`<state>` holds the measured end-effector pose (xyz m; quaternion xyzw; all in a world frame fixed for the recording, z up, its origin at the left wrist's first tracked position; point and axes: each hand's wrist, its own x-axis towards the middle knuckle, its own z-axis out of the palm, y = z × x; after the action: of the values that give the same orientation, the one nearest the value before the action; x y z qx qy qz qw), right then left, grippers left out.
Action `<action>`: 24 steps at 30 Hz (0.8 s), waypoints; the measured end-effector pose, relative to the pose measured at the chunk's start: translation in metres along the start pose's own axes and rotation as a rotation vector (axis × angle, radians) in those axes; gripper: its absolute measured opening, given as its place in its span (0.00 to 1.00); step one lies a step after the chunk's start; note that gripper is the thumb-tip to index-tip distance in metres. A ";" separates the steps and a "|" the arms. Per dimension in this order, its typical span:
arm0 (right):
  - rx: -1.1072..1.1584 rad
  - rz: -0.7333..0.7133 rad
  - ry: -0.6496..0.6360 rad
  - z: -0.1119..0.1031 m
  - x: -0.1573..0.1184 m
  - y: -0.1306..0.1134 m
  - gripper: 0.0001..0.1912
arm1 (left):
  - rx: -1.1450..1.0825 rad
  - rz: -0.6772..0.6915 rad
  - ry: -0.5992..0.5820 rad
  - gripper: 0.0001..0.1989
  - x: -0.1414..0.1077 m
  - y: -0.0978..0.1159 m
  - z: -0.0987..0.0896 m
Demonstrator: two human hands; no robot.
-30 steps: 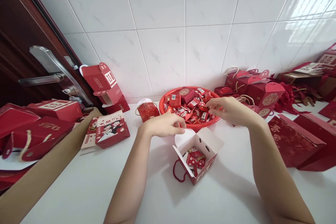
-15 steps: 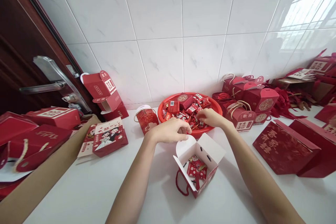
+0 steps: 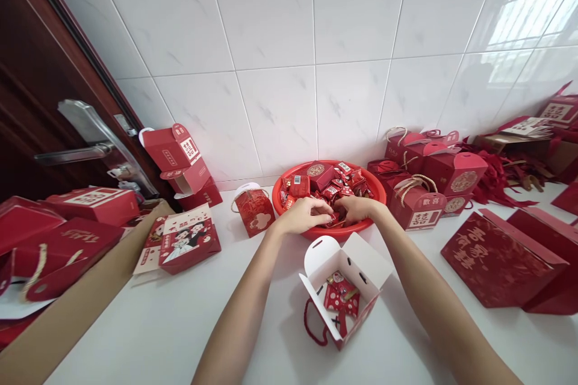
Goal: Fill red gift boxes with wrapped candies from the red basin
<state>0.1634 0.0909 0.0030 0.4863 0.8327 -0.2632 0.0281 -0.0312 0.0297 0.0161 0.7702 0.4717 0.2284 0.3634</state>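
Observation:
A red plastic basin (image 3: 379,187) full of red-wrapped candies (image 3: 332,190) stands against the wall. My left hand (image 3: 303,216) is over its front rim, fingers bent and apart from the thumb, the tips near the candies. In the basin, my right hand (image 3: 359,209) points down among the candies; its fingertips are partly hidden, so I cannot see what they hold. Between my forearms is an open gift box (image 3: 316,283), white inside, with a dark red cord handle. A red dotted packet (image 3: 342,299) and small wrapped sweets lie in it.
Closed red gift boxes (image 3: 418,201) cluster right of the basin, with larger red boxes (image 3: 501,258) nearer me. A small roped box (image 3: 255,210) stands left of it. Farther left are a couple-printed box (image 3: 189,240), stacked boxes (image 3: 174,153) and a carton (image 3: 90,295) of boxes.
My left hand has moved forward and up, from beside the open box's flap to the basin. The right hand has gone lower among the candies.

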 end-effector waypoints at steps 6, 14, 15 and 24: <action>0.021 -0.050 -0.021 0.001 0.000 0.000 0.15 | 0.058 0.056 -0.089 0.10 0.001 0.000 -0.001; 0.016 -0.111 -0.094 0.002 0.005 0.004 0.20 | 0.100 0.065 -0.276 0.14 0.015 -0.004 0.005; 0.020 -0.112 -0.091 0.003 0.005 0.004 0.20 | 0.108 0.065 -0.285 0.15 0.017 -0.005 0.007; 0.126 -0.065 0.121 0.007 0.005 0.009 0.12 | 0.157 0.025 -0.327 0.18 0.026 -0.003 0.013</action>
<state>0.1665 0.0952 -0.0076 0.4749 0.8301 -0.2857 -0.0616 -0.0125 0.0497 0.0057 0.8289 0.4132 0.0671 0.3711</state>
